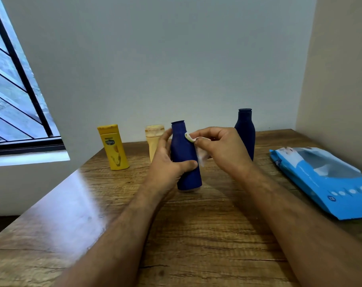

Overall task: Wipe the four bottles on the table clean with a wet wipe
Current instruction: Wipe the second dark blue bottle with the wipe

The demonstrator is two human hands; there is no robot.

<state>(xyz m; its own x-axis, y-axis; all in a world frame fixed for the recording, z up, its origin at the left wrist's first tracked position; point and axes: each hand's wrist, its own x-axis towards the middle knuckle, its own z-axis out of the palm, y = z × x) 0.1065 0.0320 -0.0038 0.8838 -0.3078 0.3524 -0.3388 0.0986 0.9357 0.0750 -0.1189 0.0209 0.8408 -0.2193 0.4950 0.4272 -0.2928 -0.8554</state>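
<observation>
1. White wipe point(201, 156), bunched small, is pinched in the right hand point(221, 150), whose fingers are closed on it and press it against the right flank of the near blue bottle point(185, 158), just under its shoulder.
2. The left hand point(169, 160) is clamped round the same bottle from the other side, thumb across the front, fingers behind. The bottle looks lifted a little off the table point(196, 235), though its base is too close to the wood to be sure.
3. Its long axis runs nearly upright, neck tilted slightly to the left and away from the person. The bottle lies directly left of the right hand, so that hand is the one placed to stroke along this axis while the left turns the body, judging by the grip.
4. Behind the right hand stands a taller blue bottle point(245, 131), upright and apart.
5. Left of the held one stand a cream bottle point(153, 141), partly hidden by the left fingers, and a yellow bottle point(114, 148) farther left.
6. A blue wipe pack point(325, 181) lies flat at the right edge.
</observation>
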